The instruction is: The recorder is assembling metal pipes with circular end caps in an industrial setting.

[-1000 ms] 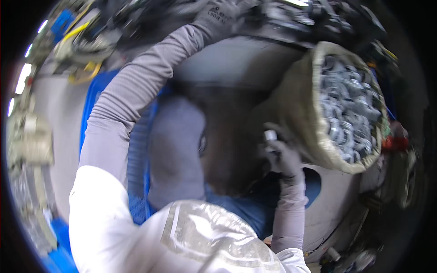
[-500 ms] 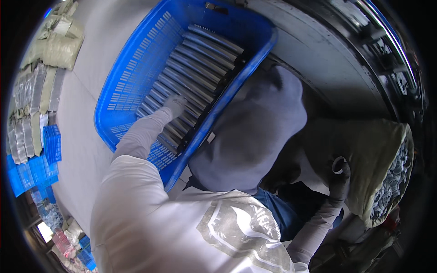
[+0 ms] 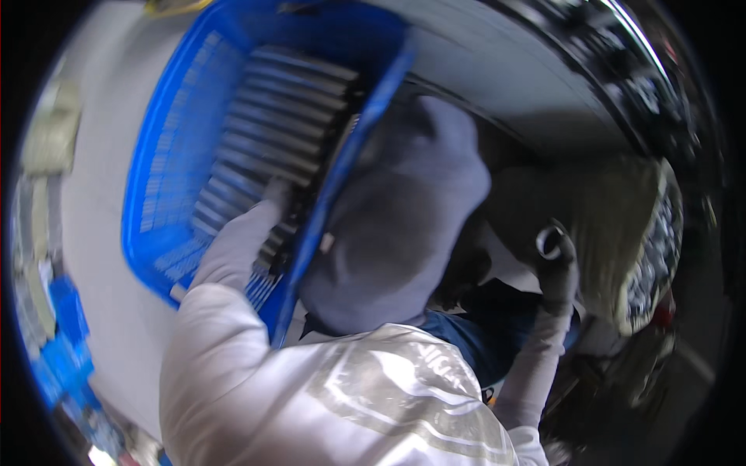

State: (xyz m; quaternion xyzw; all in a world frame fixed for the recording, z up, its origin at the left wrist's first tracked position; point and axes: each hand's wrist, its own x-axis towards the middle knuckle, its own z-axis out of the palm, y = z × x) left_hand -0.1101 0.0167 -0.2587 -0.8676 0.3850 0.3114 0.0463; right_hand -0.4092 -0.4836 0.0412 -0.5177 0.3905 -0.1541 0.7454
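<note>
"Where was the left hand [image 3: 277, 196]?"

"Down in the blue basket [image 3: 151, 175], at the tubes [image 3: 272, 124], which lay side by side in a row."

"Were its fingers closed on one?"

"I couldn't tell; the hand was blurred and its fingertips hard to make out."

"And the right hand [image 3: 559, 279]?"

"Well apart from the basket, its fingers clamped on a ring [image 3: 542, 245] that showed at the fingertips."

"What was near it?"

"A sack [image 3: 610, 237], just to its right, with metal parts [image 3: 657, 252] showing in the mouth."
</note>
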